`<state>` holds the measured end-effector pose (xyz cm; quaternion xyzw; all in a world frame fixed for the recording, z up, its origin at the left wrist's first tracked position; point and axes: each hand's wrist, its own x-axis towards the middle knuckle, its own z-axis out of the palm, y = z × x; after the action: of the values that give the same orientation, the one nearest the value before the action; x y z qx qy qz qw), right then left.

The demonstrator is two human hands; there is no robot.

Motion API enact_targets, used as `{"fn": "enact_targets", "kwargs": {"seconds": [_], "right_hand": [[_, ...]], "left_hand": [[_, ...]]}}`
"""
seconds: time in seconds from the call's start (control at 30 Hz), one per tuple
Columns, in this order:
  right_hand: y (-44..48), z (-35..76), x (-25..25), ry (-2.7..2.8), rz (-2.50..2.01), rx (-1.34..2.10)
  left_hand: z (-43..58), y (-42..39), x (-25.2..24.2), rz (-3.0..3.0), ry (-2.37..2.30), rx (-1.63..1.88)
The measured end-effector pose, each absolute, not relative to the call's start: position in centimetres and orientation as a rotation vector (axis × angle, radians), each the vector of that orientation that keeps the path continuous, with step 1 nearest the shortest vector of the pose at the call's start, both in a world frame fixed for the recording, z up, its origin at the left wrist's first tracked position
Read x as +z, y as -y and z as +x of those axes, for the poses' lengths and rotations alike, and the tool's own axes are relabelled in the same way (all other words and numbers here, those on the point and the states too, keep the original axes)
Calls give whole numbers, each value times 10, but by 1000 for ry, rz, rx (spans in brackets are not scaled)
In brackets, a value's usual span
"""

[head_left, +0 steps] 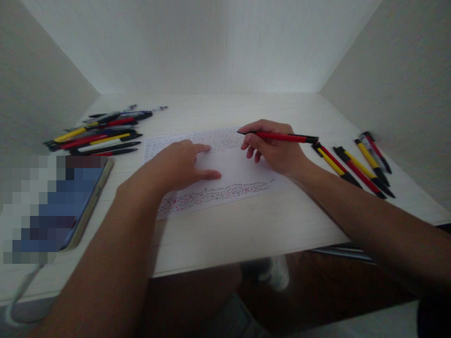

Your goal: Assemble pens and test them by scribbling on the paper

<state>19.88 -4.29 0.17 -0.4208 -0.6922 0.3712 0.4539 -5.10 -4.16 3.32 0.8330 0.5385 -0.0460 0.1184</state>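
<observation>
White desk [218,234] beneath inward-turned hands [172,164] [280,148]

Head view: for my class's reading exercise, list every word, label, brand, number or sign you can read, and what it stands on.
None can be read.
Paper: rows of small marks, top and bottom, too small and blurred.
Red pen: no legible print.
Left pens and right pens: no legible print.
Phone: screen pixelated, unreadable.
</observation>
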Motion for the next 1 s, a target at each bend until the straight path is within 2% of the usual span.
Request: {"fn": "enact_targets", "kwargs": {"seconds": [0.13, 0.3, 0.37, 0.53, 0.8, 1.0], "right_hand": [[38, 202, 1, 1565, -1044, 885], [33, 207, 15, 1192, -1076, 1131], [29, 209, 18, 1123, -1100, 1114], [28, 210, 20, 1078, -1047, 1062], [43, 220, 47, 1150, -1010, 1492], [38, 234, 48, 1269, -1047, 1575]], "left_hand": [[-53, 41, 29, 2475, -1540, -59], [-54, 40, 26, 2471, -1546, -40], [-54, 39, 26, 2474, -1536, -43], [-55, 38, 22, 2471, -1519, 17], [-54, 39, 23, 2417, -1550, -15], [-53, 40, 24, 2420, -1547, -31]]}}
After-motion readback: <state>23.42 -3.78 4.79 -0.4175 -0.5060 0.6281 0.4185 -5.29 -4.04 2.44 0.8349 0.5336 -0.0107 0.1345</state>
